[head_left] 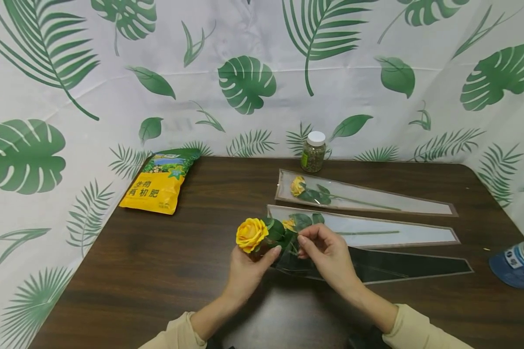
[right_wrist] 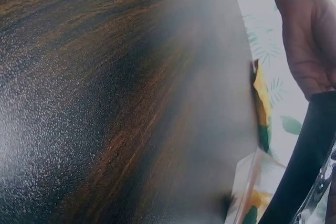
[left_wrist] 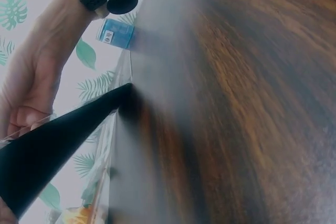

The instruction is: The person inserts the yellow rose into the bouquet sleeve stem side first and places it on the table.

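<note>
A yellow artificial rose (head_left: 251, 235) with green leaves pokes out of the wide end of a flower sleeve (head_left: 401, 264) with a black back and clear front. My left hand (head_left: 242, 274) holds the sleeve's open end from below, thumb on top, just under the bloom. On the other side of the leaves, my right hand (head_left: 332, 254) pinches the sleeve's clear film at its upper edge between thumb and forefinger. The left wrist view shows the sleeve's black back (left_wrist: 68, 140) raised over the table. The rose's stem is mostly hidden.
Two white-backed sleeves, a nearer one (head_left: 419, 235) and a farther one (head_left: 423, 206), each hold a yellow rose. Behind them stands a white-lidded jar (head_left: 313, 154). A yellow fertilizer bag (head_left: 159, 184) lies at back left, a blue can (head_left: 517, 266) at the right edge.
</note>
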Available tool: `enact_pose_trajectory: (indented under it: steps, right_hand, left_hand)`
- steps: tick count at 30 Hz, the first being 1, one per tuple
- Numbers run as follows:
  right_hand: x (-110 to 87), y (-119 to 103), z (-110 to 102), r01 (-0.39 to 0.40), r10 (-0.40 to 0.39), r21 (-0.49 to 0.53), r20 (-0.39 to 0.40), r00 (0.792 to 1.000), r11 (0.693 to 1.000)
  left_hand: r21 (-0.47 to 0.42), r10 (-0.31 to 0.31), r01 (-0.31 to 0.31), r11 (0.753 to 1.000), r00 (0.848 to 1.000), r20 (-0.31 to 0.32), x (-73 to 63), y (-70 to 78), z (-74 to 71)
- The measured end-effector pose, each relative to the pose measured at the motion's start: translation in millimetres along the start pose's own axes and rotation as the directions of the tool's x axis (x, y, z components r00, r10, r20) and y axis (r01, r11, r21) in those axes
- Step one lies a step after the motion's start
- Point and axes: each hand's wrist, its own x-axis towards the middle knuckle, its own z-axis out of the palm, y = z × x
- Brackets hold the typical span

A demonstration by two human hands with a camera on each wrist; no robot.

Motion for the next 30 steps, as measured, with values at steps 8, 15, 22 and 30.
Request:
enact_pose_trajectory:
  steps: [8, 15, 22, 30]
  right_hand:
    - [1.7, 0, -1, -0.036, 0.036, 0.020, -0.020, 0.999, 0.999]
    - [2.4, -1, -2, -0.033, 0.033, 0.033, -0.013, 0.999, 0.999]
    - [2.0, 0, -2, -0.016, 0.016, 0.041, -0.007, 1.000, 0.999]
    - [2.1, 0, -2, -0.021, 0.022, 0.053, -0.009, 1.000, 0.998]
  left_hand:
    - [-0.122, 0.105, -0.107, 0.987, 0.994, -0.026, 1.5, -1.9, -6.0]
    - [-0.062, 0.309, -0.308, 0.949, 0.951, 0.023, 6.3, -2.1, -15.8]
    - [0.108, 0.367, -0.364, 0.925, 0.930, -0.003, 9.8, -1.2, -20.3]
    - [0.094, 0.398, -0.394, 0.915, 0.916, -0.040, 13.9, 0.2, -20.9]
